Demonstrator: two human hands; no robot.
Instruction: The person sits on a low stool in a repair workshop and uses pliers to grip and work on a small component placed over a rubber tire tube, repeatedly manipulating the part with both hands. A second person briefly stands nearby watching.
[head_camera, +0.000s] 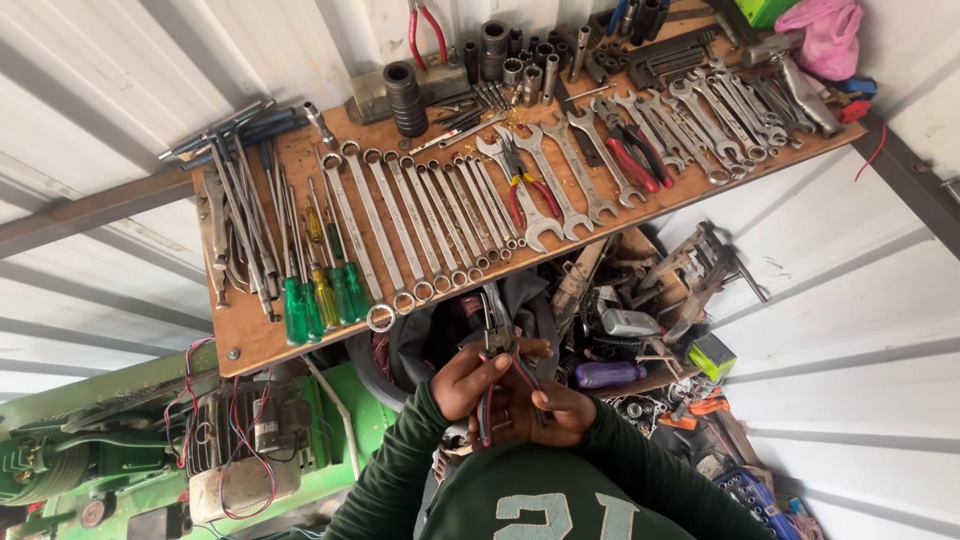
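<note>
Pliers (497, 345) held in both hands below wooden tool board (250, 340). Handles partly hidden by fingers; jaw state hard to make out. Long axis near vertical in frame, nose toward board, red-blue handles toward torso. Left hand (467, 383) and right hand (548, 412) each closed around a handle.

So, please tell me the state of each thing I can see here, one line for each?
Pliers: held upright in both hands, handles down.
Left hand: closed around the pliers.
Right hand: gripping the handles.
Wrenches: lying in a row on the board.
Screwdrivers: lying side by side.
</note>
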